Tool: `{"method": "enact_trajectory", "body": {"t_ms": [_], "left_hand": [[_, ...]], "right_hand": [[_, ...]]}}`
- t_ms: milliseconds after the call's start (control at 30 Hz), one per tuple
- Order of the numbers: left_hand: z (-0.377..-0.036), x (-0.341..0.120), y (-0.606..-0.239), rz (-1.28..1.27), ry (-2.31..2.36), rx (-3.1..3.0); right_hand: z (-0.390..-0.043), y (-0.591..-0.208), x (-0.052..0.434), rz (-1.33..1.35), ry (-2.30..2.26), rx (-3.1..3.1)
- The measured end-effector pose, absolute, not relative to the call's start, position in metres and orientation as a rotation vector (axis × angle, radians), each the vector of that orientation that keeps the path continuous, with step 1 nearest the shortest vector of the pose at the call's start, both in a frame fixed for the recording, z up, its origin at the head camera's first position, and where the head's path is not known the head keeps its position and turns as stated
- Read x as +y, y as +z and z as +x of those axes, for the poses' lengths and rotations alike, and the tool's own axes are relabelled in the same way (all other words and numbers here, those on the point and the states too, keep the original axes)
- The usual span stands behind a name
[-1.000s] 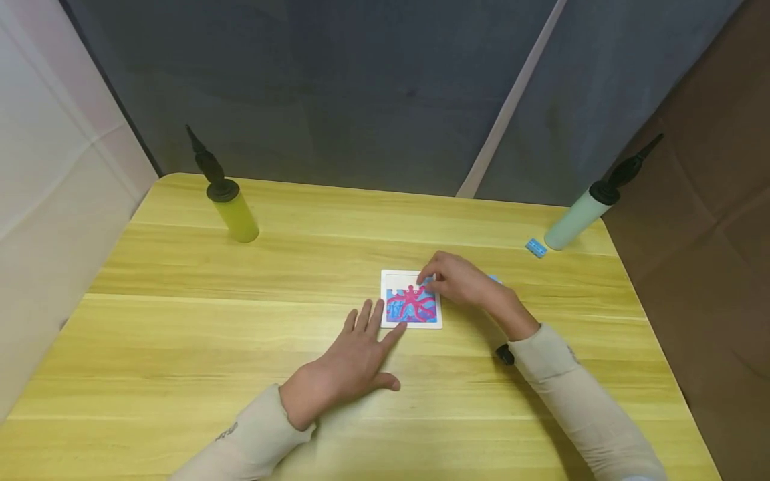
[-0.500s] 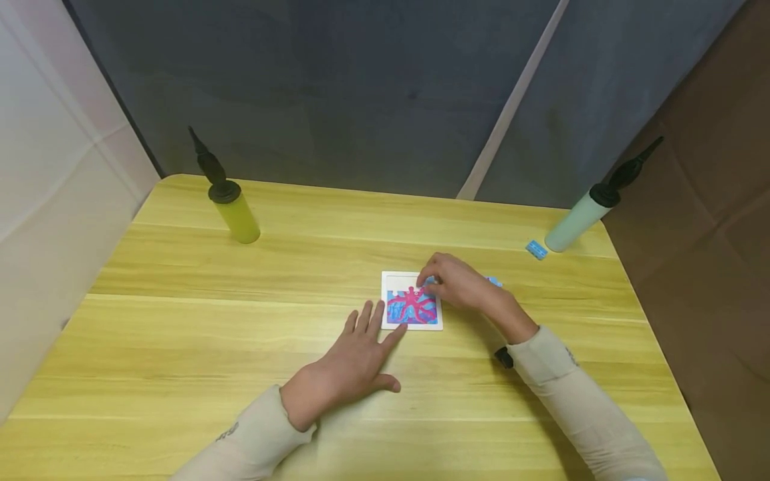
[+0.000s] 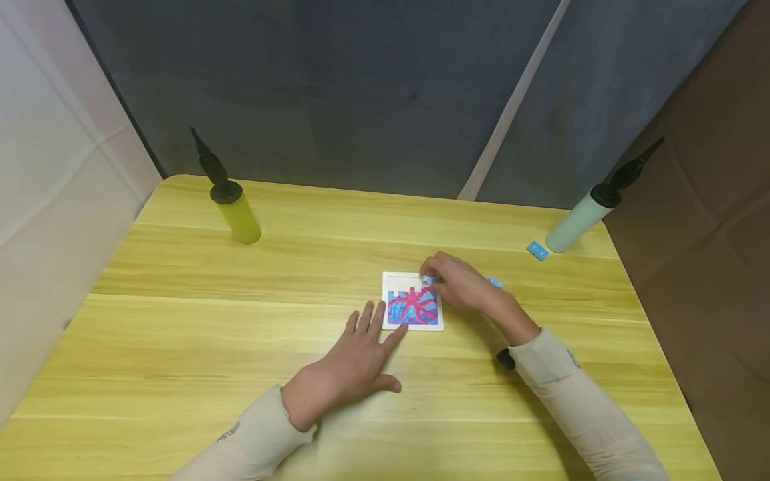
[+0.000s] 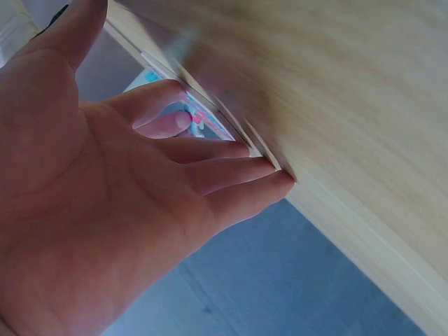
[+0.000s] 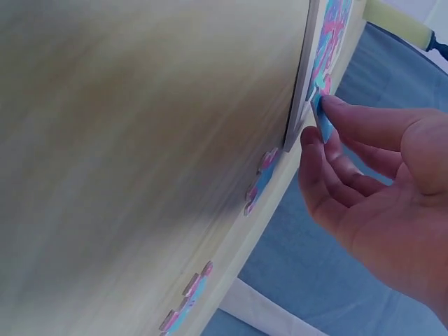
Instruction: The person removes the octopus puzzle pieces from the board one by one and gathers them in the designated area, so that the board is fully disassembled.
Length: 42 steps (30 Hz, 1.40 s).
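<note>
The right hand (image 3: 460,284) pinches a blue puzzle piece (image 5: 323,119) at the far edge of the puzzle tray (image 3: 412,302) on the counter (image 3: 180,321). The left hand (image 3: 349,364) lies flat, fingers spread, touching the tray's near corner.

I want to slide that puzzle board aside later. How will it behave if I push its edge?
The puzzle board looks thin and flat, so it probably slides easily on the smooth table. The left hand steadies its corner, suggesting it shifts readily. It looks stiff and light; unfinished pieces may pop loose.
</note>
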State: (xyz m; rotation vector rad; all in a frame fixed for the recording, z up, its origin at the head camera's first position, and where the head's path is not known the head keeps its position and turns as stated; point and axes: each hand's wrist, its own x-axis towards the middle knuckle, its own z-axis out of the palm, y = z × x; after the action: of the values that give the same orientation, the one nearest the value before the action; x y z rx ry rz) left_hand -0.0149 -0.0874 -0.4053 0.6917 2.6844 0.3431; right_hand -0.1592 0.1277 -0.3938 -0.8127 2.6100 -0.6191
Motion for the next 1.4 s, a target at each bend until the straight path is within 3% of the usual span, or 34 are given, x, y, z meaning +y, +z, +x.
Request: {"method": "enact_trajectory", "body": {"t_ms": [667,1400], "left_hand": [[-0.015,-0.089,-0.406,0.701,0.350,2.681],[-0.017,-0.091,-0.407,0.723,0.345,2.688]], "right_hand": [[-0.162,-0.387,0.151,-0.744,-0.863,2.545],[-0.163,-0.380,0.209,-0.658,-0.788,2.726]]}}
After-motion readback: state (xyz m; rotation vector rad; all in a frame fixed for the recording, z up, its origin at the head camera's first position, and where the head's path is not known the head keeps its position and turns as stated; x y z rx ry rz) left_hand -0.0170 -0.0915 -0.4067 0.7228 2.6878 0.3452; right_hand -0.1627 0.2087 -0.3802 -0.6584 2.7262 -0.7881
